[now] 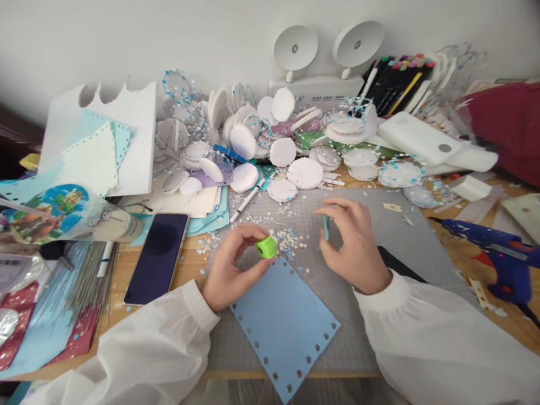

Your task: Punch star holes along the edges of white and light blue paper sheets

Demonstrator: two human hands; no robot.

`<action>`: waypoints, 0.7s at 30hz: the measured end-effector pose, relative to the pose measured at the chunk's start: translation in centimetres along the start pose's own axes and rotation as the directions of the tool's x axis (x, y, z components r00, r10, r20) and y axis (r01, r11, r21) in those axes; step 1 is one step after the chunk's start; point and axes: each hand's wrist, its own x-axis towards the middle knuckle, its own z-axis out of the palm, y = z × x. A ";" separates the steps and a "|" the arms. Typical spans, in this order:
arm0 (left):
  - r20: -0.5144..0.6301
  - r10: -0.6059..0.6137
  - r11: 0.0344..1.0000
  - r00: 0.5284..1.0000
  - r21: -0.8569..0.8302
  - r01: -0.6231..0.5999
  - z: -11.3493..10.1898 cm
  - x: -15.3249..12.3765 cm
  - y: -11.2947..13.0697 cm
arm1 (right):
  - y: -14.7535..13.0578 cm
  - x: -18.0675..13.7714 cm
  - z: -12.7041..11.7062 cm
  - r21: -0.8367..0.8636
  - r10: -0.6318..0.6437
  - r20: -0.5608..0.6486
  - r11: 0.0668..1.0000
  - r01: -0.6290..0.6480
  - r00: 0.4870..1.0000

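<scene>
My left hand (234, 269) pinches a bright green craft punch (266, 247) between thumb and fingers. Just below it, a blue sheet of paper (289, 326) lies turned cornerwise, with flower-shaped holes along its edges; its lowest corner hangs past the mat's front edge. Above the cutting mat, my right hand (352, 244) is closed with a thin teal piece (325, 228) between thumb and fingertips; its kind I cannot make out. Small white and blue paper flowers (287, 241) lie scattered between the two hands.
White discs (242, 140) and beaded wire rings are heaped along the back. A phone (157, 259) and a tilted printed cup (76, 216) are at left. On the right lies a blue glue gun (498, 242). A grey cutting mat (405, 219) covers the middle.
</scene>
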 end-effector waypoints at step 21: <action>0.013 -0.046 0.998 0.999 -0.037 0.046 0.0 -0.2 0.2 | 2.4 0.0 0.7 -0.047 0.032 0.003 0.998 -0.031 0.999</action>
